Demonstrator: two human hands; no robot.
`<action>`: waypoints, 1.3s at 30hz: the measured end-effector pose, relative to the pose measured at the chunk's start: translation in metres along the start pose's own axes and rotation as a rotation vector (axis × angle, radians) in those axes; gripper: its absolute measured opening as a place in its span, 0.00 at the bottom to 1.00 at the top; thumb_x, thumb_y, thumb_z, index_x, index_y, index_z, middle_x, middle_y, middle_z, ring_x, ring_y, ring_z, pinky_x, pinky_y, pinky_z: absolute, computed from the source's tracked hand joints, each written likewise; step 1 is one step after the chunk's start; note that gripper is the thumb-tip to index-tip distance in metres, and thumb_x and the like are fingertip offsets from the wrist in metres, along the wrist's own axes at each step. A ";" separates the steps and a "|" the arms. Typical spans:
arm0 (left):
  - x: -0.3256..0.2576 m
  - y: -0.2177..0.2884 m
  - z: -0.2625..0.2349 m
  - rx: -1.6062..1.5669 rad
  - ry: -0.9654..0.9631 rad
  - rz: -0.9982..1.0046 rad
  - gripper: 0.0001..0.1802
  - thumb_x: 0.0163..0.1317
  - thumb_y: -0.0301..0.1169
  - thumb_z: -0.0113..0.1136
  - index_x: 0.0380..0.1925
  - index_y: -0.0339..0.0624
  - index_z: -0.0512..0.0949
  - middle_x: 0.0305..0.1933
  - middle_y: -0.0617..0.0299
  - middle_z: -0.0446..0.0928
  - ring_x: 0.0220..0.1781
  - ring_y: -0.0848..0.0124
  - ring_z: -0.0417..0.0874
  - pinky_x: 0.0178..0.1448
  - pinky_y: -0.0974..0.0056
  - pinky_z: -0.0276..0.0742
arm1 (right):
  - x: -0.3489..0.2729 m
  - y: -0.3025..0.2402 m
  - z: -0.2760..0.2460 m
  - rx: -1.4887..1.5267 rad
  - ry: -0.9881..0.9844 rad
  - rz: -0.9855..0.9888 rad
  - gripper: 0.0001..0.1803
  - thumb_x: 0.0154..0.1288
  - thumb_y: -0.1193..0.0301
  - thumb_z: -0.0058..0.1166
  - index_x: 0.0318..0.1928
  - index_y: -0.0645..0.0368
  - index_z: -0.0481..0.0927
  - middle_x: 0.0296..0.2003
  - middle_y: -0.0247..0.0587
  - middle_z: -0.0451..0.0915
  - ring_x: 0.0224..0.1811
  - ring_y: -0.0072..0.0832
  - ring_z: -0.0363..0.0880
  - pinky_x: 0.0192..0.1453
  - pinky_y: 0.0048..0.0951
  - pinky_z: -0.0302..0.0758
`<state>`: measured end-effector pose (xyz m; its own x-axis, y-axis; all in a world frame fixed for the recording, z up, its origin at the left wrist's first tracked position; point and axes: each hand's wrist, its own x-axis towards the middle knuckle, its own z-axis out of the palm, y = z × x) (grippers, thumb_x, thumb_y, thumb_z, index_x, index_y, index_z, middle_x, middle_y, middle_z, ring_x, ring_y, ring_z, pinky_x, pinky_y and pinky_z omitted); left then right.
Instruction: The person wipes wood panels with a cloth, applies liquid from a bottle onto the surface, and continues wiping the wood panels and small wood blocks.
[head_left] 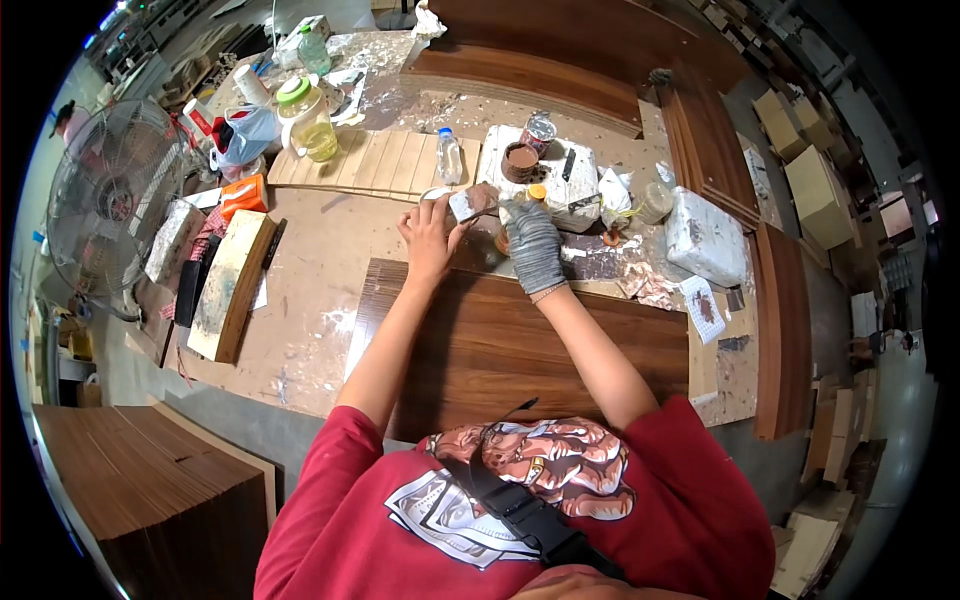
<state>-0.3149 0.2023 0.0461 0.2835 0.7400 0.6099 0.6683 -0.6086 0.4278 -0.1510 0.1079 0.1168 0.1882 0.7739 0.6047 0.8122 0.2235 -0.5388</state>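
Observation:
My bare left hand [430, 238] is closed round a small pale flat piece [461, 207] smeared with brown paste [483, 196]. Beside it, my right hand [535, 250], in a grey knitted glove, has its fingers curled in at the paste. Whatever it grips is mostly hidden by the glove. A yellow-orange cap [537, 192] shows just past the gloved fingers. Under both forearms lies a dark brown wood-grain panel [540, 335]. Beyond my hands, an open tub of brown paste [519, 161] stands on a white foam block [494, 150], next to a metal can [539, 130].
A small clear bottle [448, 158] and a green-lidded jug [312, 125] stand farther left, near a caged fan [115, 195]. A wooden block [232, 285] lies at the table's left. On the right are a white foam box [704, 235], crumpled paper [648, 286] and stacked brown boards [782, 330].

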 end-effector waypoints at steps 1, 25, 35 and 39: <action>0.000 0.000 0.000 0.003 -0.009 -0.002 0.34 0.62 0.45 0.66 0.66 0.45 0.71 0.58 0.53 0.72 0.62 0.56 0.69 0.70 0.48 0.52 | 0.001 -0.001 0.001 -0.006 -0.080 0.053 0.19 0.64 0.80 0.52 0.55 0.58 0.84 0.47 0.53 0.82 0.50 0.46 0.81 0.59 0.39 0.76; -0.003 -0.002 -0.007 0.030 -0.031 0.007 0.35 0.60 0.42 0.68 0.67 0.49 0.70 0.59 0.57 0.72 0.61 0.59 0.70 0.70 0.46 0.53 | 0.029 0.039 -0.005 0.848 -0.122 0.877 0.10 0.74 0.74 0.51 0.48 0.61 0.84 0.21 0.23 0.73 0.17 0.13 0.65 0.19 0.19 0.63; -0.003 0.000 -0.007 0.006 -0.007 0.019 0.35 0.60 0.42 0.67 0.67 0.51 0.70 0.60 0.57 0.71 0.62 0.59 0.70 0.70 0.46 0.53 | 0.025 0.037 -0.006 0.665 -0.122 0.778 0.12 0.74 0.72 0.53 0.51 0.64 0.84 0.28 0.27 0.79 0.25 0.13 0.69 0.29 0.19 0.69; -0.003 0.000 -0.009 -0.025 -0.008 0.007 0.33 0.62 0.42 0.66 0.67 0.48 0.70 0.60 0.55 0.71 0.62 0.56 0.70 0.70 0.47 0.52 | 0.025 0.037 -0.006 0.722 -0.168 0.764 0.12 0.74 0.73 0.53 0.51 0.62 0.85 0.27 0.25 0.78 0.23 0.12 0.67 0.26 0.19 0.67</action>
<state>-0.3221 0.1971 0.0502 0.2938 0.7379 0.6077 0.6485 -0.6209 0.4404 -0.1126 0.1321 0.1154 0.3859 0.9170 -0.1003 -0.0197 -0.1006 -0.9947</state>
